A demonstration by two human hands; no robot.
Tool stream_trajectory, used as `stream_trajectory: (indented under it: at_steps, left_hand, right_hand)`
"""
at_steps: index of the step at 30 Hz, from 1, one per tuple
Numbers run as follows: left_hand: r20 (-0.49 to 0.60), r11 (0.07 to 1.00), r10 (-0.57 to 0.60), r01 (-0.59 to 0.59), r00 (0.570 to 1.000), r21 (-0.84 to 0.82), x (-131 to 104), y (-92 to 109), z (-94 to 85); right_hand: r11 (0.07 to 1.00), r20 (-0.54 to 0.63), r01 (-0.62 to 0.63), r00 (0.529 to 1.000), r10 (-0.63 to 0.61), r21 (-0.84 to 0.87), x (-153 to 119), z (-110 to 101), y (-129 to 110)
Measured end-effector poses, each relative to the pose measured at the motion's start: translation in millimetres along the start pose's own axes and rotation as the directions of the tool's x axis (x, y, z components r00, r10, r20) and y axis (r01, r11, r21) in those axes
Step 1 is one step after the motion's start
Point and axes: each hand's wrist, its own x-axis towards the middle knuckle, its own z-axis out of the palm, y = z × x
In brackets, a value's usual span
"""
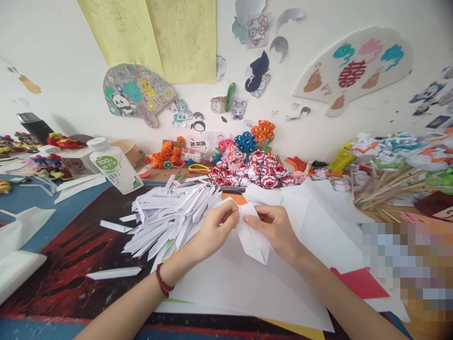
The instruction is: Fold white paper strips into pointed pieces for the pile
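Both hands meet near the middle of the view around a folded white paper piece (255, 243), whose pointed lower end hangs toward me. My left hand (220, 226) pinches its upper left part between thumb and fingers. On the other side, my right hand (275, 228) is closed on the upper right part, thumb on top. Large white sheets (233, 283) lie flat beneath. Left of my left hand is a heap of narrow folded white strips (170, 212). The fingertips behind the paper are partly hidden.
A white bottle (115, 165) stands at the back left. Red-and-white paper flowers (255, 171) line the back near orange-handled scissors (198, 168). Wooden sticks (385, 189) lie at right, a red paper (363, 283) below them. Loose strips (113, 273) lie at left.
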Motion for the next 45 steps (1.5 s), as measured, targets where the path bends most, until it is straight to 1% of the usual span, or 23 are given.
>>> stream_trajectory:
  at_steps: [4,11,14,17,19,22,24,26,28,30,34,36,38,39,40,43,45]
  left_hand:
    - [0.025,0.998,-0.014,0.015,1.000,-0.059,0.7,-2.0,1.0]
    - [0.029,0.998,0.010,-0.008,1.000,-0.064,1.9,-1.7,-0.8]
    - [0.025,0.998,0.004,-0.003,1.000,-0.059,2.0,-0.5,-1.3]
    - [-0.001,0.999,-0.013,0.013,1.000,-0.039,2.1,-2.1,-1.2]
    - [-0.032,0.999,-0.024,0.024,0.999,-0.022,2.5,-4.4,-1.1]
    - [-0.060,1.000,-0.020,0.022,0.998,0.021,3.5,-7.4,-1.1]
    - [-0.054,0.999,-0.004,0.007,0.999,0.047,4.0,-8.1,-1.2]
    - [-0.060,0.999,0.010,-0.008,0.998,0.043,4.3,-7.6,-1.6]
    - [-0.100,1.000,0.018,-0.019,0.995,-0.005,4.4,-6.0,-2.5]
    - [-0.160,0.995,0.006,-0.022,0.987,-0.098,4.6,-3.6,-4.1]
    - [-0.283,0.953,-0.058,-0.031,0.957,-0.301,5.0,0.3,-7.6]
    - [-0.303,0.926,-0.091,-0.031,0.949,-0.376,4.7,0.9,-7.6]
    - [-0.266,0.903,-0.121,-0.005,0.956,-0.429,3.9,1.0,-5.7]
    - [-0.237,0.895,-0.134,0.015,0.962,-0.445,3.5,0.9,-4.1]
    - [-0.207,0.890,-0.146,0.037,0.967,-0.455,3.0,0.8,-2.2]
    - [-0.139,0.892,-0.169,0.091,0.976,-0.444,2.3,-0.1,2.9]
    - [-0.120,0.907,-0.179,0.117,0.976,-0.404,2.5,-1.2,4.6]
  right_hand:
    - [1.000,-0.011,0.011,1.000,-0.012,-0.003,0.4,-1.1,0.1]
    - [0.999,-0.045,0.026,0.999,-0.027,-0.040,3.5,-3.2,0.9]
    - [0.999,-0.099,0.025,0.995,-0.027,-0.021,8.2,-11.6,3.6]
    - [0.999,-0.165,0.029,0.986,-0.031,-0.013,13.0,-20.8,5.6]
    - [1.000,-0.137,0.019,0.990,-0.021,-0.020,14.1,-22.7,5.4]
    - [1.000,-0.013,-0.003,1.000,0.003,-0.029,12.8,-18.9,4.7]
    - [0.999,0.067,-0.031,0.997,0.033,-0.034,11.8,-15.0,5.5]
    - [0.997,0.122,-0.069,0.990,0.072,-0.028,11.9,-12.8,7.1]
    - [0.995,0.135,-0.097,0.986,0.095,0.009,13.4,-12.9,8.5]
    - [0.992,0.119,-0.098,0.989,0.088,0.076,15.4,-14.8,8.3]
    - [0.966,0.085,-0.062,0.995,0.042,0.251,18.4,-18.2,4.2]
    - [0.956,0.081,-0.061,0.996,0.040,0.288,18.1,-16.5,3.0]
    - [0.967,0.091,-0.068,0.995,0.047,0.247,16.5,-11.9,3.5]
    - [0.978,0.093,-0.065,0.995,0.047,0.200,15.3,-9.1,4.3]
    - [0.985,0.118,-0.063,0.992,0.044,0.162,14.2,-6.2,5.3]
    - [0.996,0.116,-0.002,0.993,-0.008,0.091,11.6,-0.5,7.5]
    - [0.997,0.102,0.036,0.994,-0.043,0.071,11.4,-0.7,8.1]
